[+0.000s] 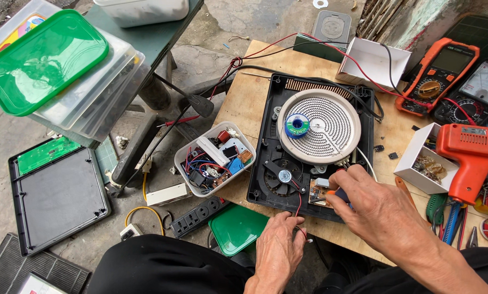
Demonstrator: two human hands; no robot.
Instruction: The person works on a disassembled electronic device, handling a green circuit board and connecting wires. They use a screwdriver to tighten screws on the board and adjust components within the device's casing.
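Note:
An opened black cooktop housing (pixel 266 163) lies on a wooden board (pixel 244 103). Inside it sit a round white heating coil (pixel 331 128), a small solder spool (pixel 297 125) on top of the coil, a black fan (pixel 282 177) and a small circuit board (pixel 317 191). My right hand (pixel 377 212) grips a dark-handled tool (pixel 342 194) whose tip rests at the circuit board. At the housing's near edge my left hand (pixel 278 250) pinches a red wire (pixel 299 204) that runs up into the housing.
A white tub of electronic parts (pixel 214 158) sits at the board's left edge. An orange heat gun (pixel 470 158), two multimeters (pixel 437 73), small white boxes (pixel 418 158) and hand tools (pixel 451 220) crowd the right. On the ground lie a power strip (pixel 198 215), a green lid (pixel 237 228) and a black panel (pixel 59 196).

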